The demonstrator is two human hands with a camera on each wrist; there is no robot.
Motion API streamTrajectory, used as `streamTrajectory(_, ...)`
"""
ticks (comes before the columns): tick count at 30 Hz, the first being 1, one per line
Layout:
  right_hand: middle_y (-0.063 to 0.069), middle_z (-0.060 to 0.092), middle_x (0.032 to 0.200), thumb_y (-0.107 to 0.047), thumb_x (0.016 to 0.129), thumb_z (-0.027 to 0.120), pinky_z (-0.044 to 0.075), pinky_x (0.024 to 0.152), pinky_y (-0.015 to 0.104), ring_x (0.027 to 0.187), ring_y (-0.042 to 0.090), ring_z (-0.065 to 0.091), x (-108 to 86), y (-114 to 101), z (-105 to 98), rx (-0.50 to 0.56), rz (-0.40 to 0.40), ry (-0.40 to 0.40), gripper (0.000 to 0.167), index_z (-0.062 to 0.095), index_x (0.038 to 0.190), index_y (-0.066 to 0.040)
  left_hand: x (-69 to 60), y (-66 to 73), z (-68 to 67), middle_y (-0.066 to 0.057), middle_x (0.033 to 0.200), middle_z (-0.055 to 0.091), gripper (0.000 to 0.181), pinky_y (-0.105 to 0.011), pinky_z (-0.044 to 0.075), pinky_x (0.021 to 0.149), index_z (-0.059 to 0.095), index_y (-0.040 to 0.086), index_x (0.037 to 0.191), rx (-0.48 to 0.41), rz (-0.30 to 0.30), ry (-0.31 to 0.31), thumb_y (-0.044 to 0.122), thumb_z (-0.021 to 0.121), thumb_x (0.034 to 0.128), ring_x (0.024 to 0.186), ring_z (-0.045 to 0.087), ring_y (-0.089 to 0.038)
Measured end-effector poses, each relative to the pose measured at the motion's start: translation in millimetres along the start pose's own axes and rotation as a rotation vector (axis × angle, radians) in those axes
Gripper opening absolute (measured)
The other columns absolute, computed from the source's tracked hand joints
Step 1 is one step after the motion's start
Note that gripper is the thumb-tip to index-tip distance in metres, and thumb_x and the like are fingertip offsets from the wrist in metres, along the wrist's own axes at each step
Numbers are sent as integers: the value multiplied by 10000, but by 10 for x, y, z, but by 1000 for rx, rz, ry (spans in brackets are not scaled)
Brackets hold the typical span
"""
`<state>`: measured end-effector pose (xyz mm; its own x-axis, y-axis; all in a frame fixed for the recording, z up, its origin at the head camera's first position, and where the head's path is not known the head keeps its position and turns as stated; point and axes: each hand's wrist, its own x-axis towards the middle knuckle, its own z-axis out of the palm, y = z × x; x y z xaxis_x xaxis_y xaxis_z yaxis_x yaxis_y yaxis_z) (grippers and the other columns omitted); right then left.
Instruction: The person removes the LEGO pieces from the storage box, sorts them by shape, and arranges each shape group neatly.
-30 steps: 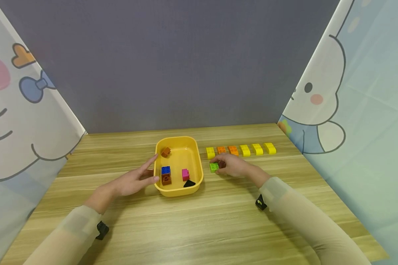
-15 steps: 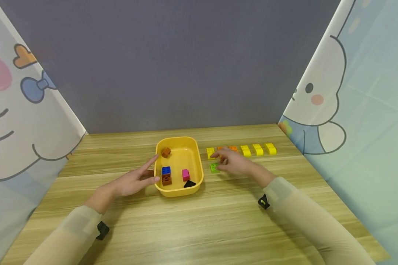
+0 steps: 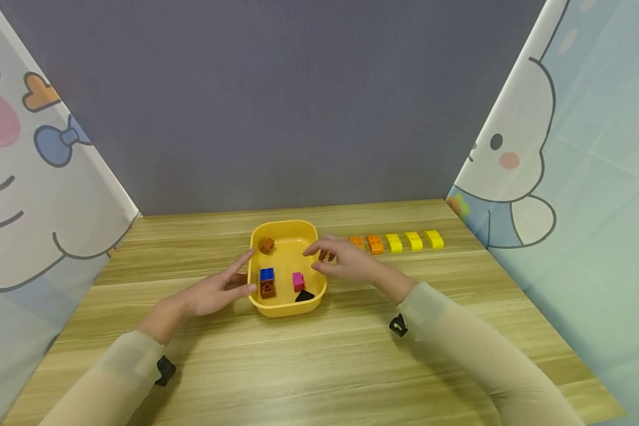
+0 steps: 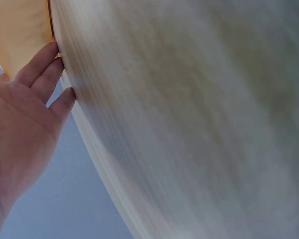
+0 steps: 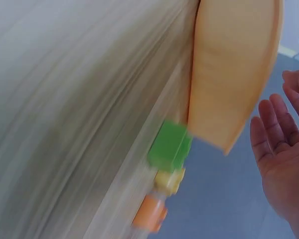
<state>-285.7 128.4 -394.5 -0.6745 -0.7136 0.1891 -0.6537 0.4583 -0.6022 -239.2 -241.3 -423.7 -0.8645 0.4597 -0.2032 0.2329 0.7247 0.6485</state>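
Compared with half a second ago, the right hand (image 3: 346, 260) is shifted leftward from the green brick (image 5: 169, 147) and is now held over the right rim of the yellow tub (image 3: 284, 310). Its fingers are loosely bent, with the thumb parted from them. By this hand the green brick is hidden in the head view; in the right wrist view it is seen near the tub, beside a yellow brick (image 5: 168, 181). The tub's left wall is touched by the left hand (image 3: 213, 291), its fingers spread. Inside, a blue brick (image 3: 267, 274), a brown brick (image 3: 267, 289), a pink brick (image 3: 298, 282), a black piece (image 3: 305, 296) and an orange-brown brick (image 3: 267, 245) are contained. Farther right on the table (image 3: 298, 367), two orange bricks (image 3: 375, 244) and three yellow bricks (image 3: 413, 241) are lined up.
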Motion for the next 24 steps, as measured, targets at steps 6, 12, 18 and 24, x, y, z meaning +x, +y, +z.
streamTrajectory(6,85,692,1399,-210,1095,688,590,1023,511,1198,287,640,257,-168,226,-34,-41,-66,324,707,1395,-90,4,-4,2,-222,1680,508,892,-772,381,1212,-29,417,1771,3,-23,-2,657,518,1108,1530,506,-504)
streamTrajectory(12,35,664,1424,-214,1110,676,583,1035,349,1214,213,657,491,-286,448,-97,-53,-161,326,709,1431,-167,-3,-20,8,-198,1676,521,889,-771,402,1194,-30,397,1775,10,-13,6,651,507,1114,1515,525,-501)
streamTrajectory(18,-1,643,1380,-287,1112,676,529,956,258,1082,137,635,583,-302,576,-308,-93,-304,444,636,1550,-346,2,-30,4,-203,1680,513,890,-752,435,1178,-55,401,1771,6,1,-5,639,505,1121,1506,536,-495)
streamTrajectory(24,-39,629,1249,-393,1103,690,474,840,242,903,86,534,572,-279,651,-469,-113,-314,413,634,1512,-399,16,-30,18,-208,1673,520,891,-730,437,1192,-36,394,1774,-8,5,5,635,517,1118,1505,546,-474)
